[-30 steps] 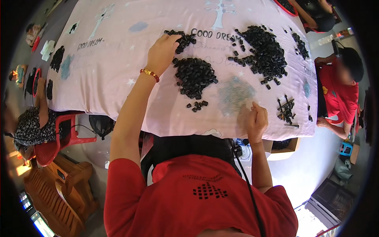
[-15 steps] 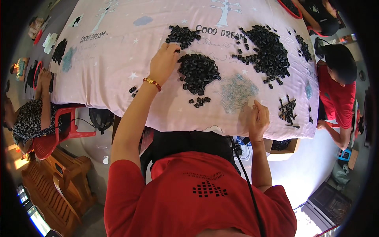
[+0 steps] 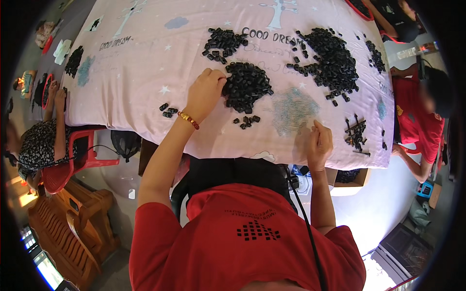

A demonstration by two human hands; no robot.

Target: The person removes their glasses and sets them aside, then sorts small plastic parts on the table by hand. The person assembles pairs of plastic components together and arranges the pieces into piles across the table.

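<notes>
My left hand (image 3: pixel 206 92), with a beaded bracelet at its wrist, is at the left edge of the middle pile of small black plastic parts (image 3: pixel 248 87). Its fingers are curled together, and whatever they hold is hidden. A smaller heap of the same black parts (image 3: pixel 224 42) lies beyond it. To the right, my right hand (image 3: pixel 320 146) rests near the table's front edge with its fingers bent inward. I cannot make out what they hold. Just beyond it is a spread of tiny clear bluish pieces (image 3: pixel 295 111).
A large black pile (image 3: pixel 335 63) spreads at the far right of the pink cloth (image 3: pixel 145 104). Dark screw-like pieces (image 3: pixel 357 133) lie right of my right hand. A few loose parts (image 3: pixel 168 110) sit left of my forearm. People sit at both sides.
My left hand has drawn back toward me, from the far small heap to the left edge of the middle pile. My right hand has hardly moved.
</notes>
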